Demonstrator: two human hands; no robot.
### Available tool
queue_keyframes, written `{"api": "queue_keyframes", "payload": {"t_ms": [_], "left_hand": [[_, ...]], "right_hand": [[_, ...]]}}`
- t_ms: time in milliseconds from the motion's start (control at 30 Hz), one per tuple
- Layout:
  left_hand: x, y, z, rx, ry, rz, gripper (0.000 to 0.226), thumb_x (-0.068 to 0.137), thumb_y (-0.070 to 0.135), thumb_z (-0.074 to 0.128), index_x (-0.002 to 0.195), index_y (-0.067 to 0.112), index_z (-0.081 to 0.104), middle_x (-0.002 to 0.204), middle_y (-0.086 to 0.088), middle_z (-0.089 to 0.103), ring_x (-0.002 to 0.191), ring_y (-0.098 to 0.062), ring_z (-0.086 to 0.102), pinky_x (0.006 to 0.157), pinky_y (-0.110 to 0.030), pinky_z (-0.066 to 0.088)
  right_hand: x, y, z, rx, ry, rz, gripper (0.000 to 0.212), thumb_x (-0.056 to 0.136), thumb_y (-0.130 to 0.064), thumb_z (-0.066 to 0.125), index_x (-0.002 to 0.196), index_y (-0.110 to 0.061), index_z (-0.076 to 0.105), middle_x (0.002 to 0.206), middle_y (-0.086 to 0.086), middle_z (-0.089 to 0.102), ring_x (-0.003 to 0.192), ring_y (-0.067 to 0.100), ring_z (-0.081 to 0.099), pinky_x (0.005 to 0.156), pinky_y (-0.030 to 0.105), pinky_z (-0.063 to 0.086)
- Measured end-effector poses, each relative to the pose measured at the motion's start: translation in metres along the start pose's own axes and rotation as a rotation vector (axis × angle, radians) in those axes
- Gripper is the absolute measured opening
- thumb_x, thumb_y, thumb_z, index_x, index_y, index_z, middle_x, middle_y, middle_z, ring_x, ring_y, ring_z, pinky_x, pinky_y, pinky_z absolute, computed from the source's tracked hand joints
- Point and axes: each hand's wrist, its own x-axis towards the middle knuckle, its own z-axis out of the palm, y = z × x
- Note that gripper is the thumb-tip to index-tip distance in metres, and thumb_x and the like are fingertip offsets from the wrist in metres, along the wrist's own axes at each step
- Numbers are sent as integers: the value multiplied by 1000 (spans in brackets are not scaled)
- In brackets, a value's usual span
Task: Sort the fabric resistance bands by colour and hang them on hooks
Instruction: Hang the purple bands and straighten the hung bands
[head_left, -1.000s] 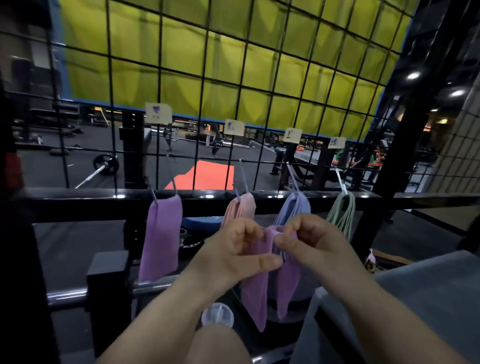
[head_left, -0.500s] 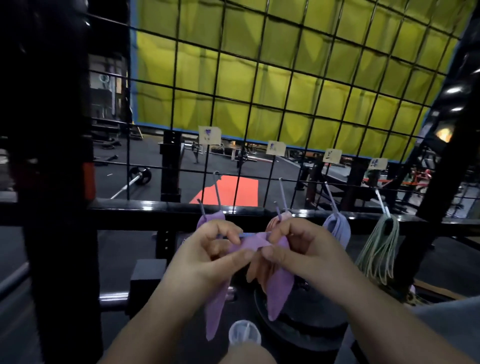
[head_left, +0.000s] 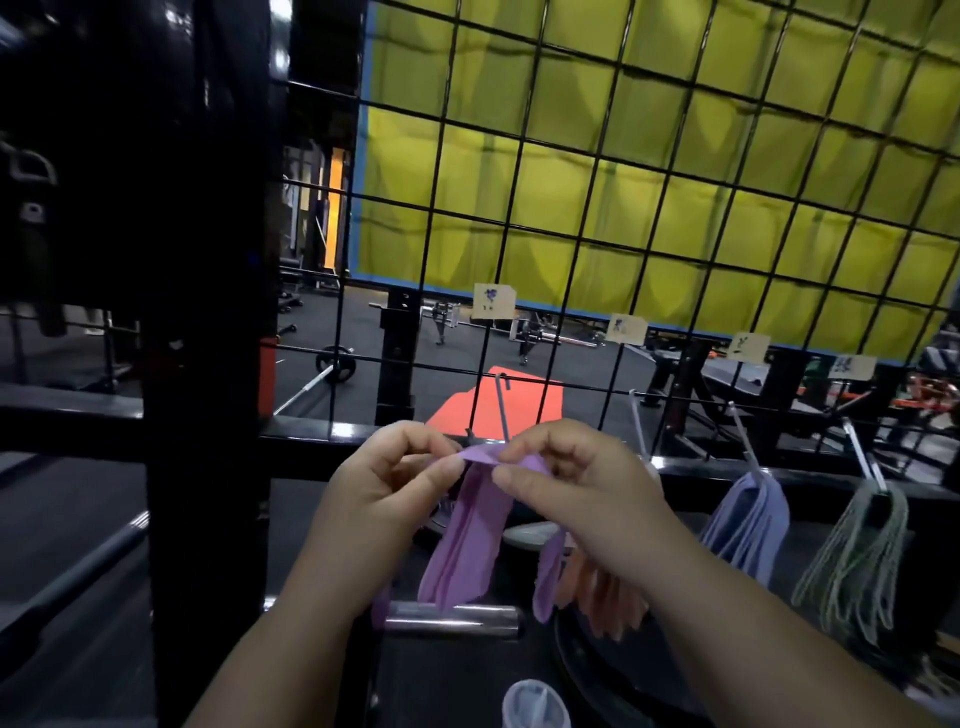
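1. The view looks through a black wire grid panel (head_left: 520, 140) into a dim gym. Behind it are yellow wall padding (head_left: 675, 156) and a dark floor (head_left: 363, 332).
2. One orange-red mat (head_left: 524, 400) lies on that floor, with one loaded barbell (head_left: 332, 371) to its left.
3. A thick black post (head_left: 208, 364) stands at the left. A glossy black rail (head_left: 311, 434) runs across below the grid, and a short chrome bar (head_left: 452, 616) sits lower, under the hands.
4. Four paper labels are fixed in a row on the grid. The leftmost label (head_left: 493, 300) carries purple marks.
5. Four metal hooks hang from the grid, one beneath each label.
6. There are three bunches to the right: pink bands (head_left: 597, 592) showing under the right wrist, blue bands (head_left: 748, 525) and green bands (head_left: 852, 561). The bands in each bunch are too close together to count.
7. The purple band (head_left: 467, 535) is at the lower end of the leftmost hook (head_left: 501, 405). Its top edge is stretched between the two hands and the rest hangs toward the chrome bar.
8. The left hand (head_left: 384, 493) pinches the band's left end between thumb and forefinger. The right hand (head_left: 571, 483) pinches the right end the same way. The other fingers of both hands are curled.
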Motion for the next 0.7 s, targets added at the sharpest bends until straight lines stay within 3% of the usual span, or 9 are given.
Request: {"api": "queue_keyframes", "payload": {"t_ms": [67,133,333,433,567,700], "left_hand": [[5,1,1,5,40,7,8,85,20,69,80,18,63,75,-19,66,65,-19,58,65,-28,47],[11,-1,3,6,81,22,10,90,13,63,81,19,63,77,-20,66,73,-23,57,71,-33,45],[26,-9,10,57,171,50,10,90,26,63,81,26,59,72,-6,66,73,-25,60,73,-42,49],[29,-13,14,169,236,48,17,93,20,60,79,27,55,55,10,53,51,-9,42,54,-29,35],[31,-18,15,353,278,49,19,90,15,60,76,26,55,53,7,51,47,-6,39,49,-25,32],[31,-23,15,454,322,54,23,86,10,65,72,27,59,61,8,53,54,-4,47,51,-16,35]], "right_hand": [[10,0,4,15,10,-15,14,80,-13,78,75,-25,72,88,-11,71,77,0,65,67,14,47],[19,1,8,22,34,-36,11,80,-15,79,76,-24,74,89,-7,72,78,3,66,69,17,47],[39,12,14,-126,140,-74,7,84,-24,76,77,-26,73,91,-6,68,85,9,64,71,17,45],[45,19,15,-176,165,-70,6,83,-30,74,78,-28,72,89,-9,68,89,11,64,74,25,46],[48,25,15,-217,179,-63,9,86,-28,72,78,-32,71,88,-16,67,93,9,63,82,32,50],[46,23,15,-268,161,-88,19,86,-19,69,70,-29,68,81,-33,63,85,-3,59,76,18,45]]}}
